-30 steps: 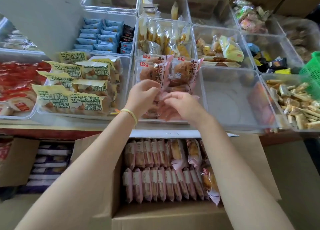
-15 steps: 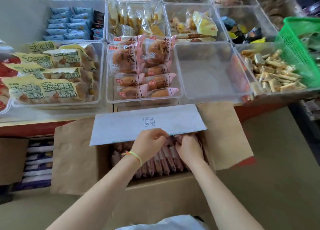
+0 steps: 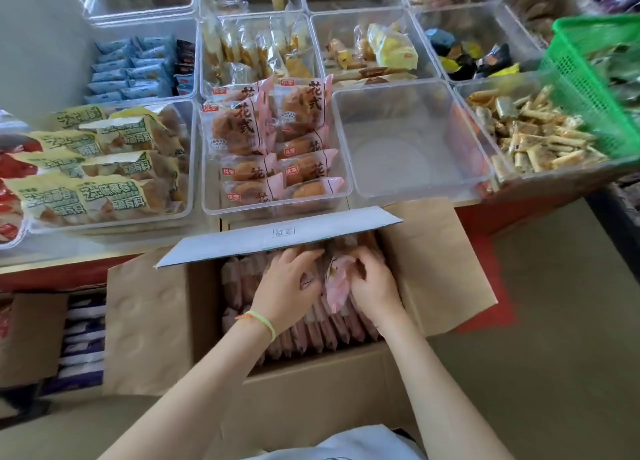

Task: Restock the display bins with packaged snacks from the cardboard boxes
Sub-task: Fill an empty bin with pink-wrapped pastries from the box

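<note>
Reaching into the cardboard box (image 3: pixel 311 383) with both hands.
The left hand (image 3: pixel 289 291) lies flat-fingered on the pink snack packets (image 3: pixel 313 335); the right hand (image 3: pixel 375 286) curls round one pink packet (image 3: pixel 337 279), below the half-filled display bin (image 3: pixel 207 168) on the desk.

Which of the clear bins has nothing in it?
The clear bin in the front row, right of the pink bread packs. Only its bare bottom shows; every other bin holds snacks.
</note>
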